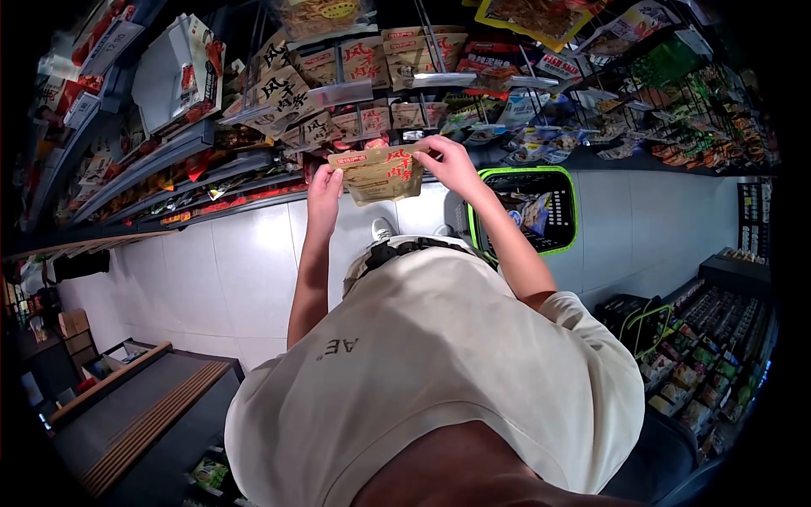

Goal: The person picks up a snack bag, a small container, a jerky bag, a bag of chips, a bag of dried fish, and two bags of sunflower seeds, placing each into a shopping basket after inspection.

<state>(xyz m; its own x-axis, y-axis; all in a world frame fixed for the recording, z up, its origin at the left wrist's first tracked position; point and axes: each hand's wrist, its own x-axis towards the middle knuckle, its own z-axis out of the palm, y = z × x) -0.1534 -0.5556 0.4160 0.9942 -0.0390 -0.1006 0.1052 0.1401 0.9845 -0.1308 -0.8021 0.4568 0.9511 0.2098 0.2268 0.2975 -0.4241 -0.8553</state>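
Observation:
Between my two hands I hold a tan snack pouch [378, 179] with large red characters at its right side. My left hand [323, 191] pinches its left edge, thumb on the near face. At the upper right corner, the fingers of my right hand [448, 160] are closed on the pouch. Behind it, similar tan pouches [363, 61] hang in rows on the shelf hooks. A black shopping basket with a bright green rim [571, 211] stands on the floor to the right of my feet, with some packets [534, 211] inside.
Shelves of packaged snacks [541, 110] run along the front, with a tiered shelf [152, 173] at the left. Pale tiled floor [253, 262] lies around my shoes [383, 228]. A dark counter with wooden slats [156, 422] is behind left, and a product display [701, 363] behind right.

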